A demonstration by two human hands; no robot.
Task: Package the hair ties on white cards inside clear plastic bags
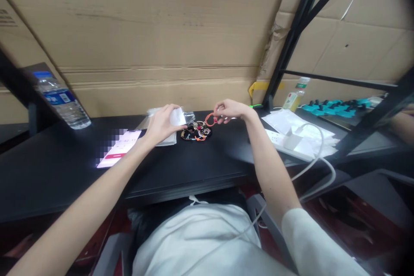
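Observation:
My left hand [164, 123] is closed round a small white packet [177, 117], above clear plastic bags and a pale stack at the back of the black table [194, 168]. My right hand [228, 111] pinches an orange bracelet [210, 120], raised just above the right side of a pile. That pile of dark and coloured bracelets [196, 132] lies on the table between my hands, with small red and orange parts showing. The fingertips of my left hand are close to the pile's left edge.
A lit phone [119, 148] lies by my left forearm. A water bottle [64, 102] stands far left. On the right are white papers [300, 127], a power strip [287, 145] with a white cable, a bottle of yellow drink [295, 95], and a black metal frame [287, 47].

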